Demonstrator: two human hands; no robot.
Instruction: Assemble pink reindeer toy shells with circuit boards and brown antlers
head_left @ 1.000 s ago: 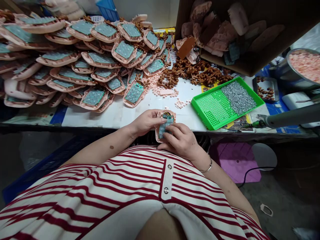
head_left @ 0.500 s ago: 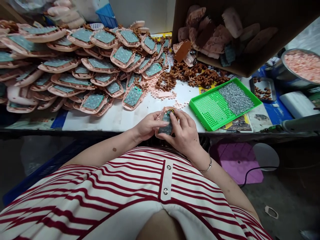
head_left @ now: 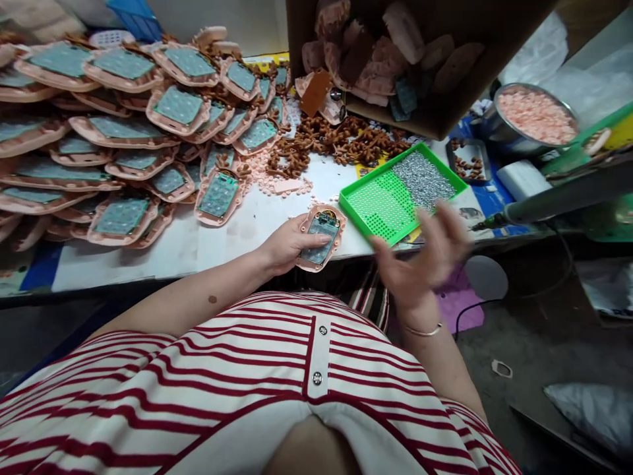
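Observation:
My left hand grips a pink plastic housing with a circuit board set inside it, thumb lying over the board. Yellow wires curl at the top of the housing. Off to the right, my right hand is in the air, blurred, with fingers apart and nothing visible in it. It is by the front corner of a green perforated tray, whose far right part holds a heap of small silvery screws.
Housings with boards are piled at left. Brown branched pieces and small pink parts lie mid-table. Behind stands a cardboard box of pink shells. On the right are a metal bowl and a screwdriver-like tool.
My right hand has let go of the housing and swung right toward the green tray. My left hand still holds the housing. The view has shifted to the right.

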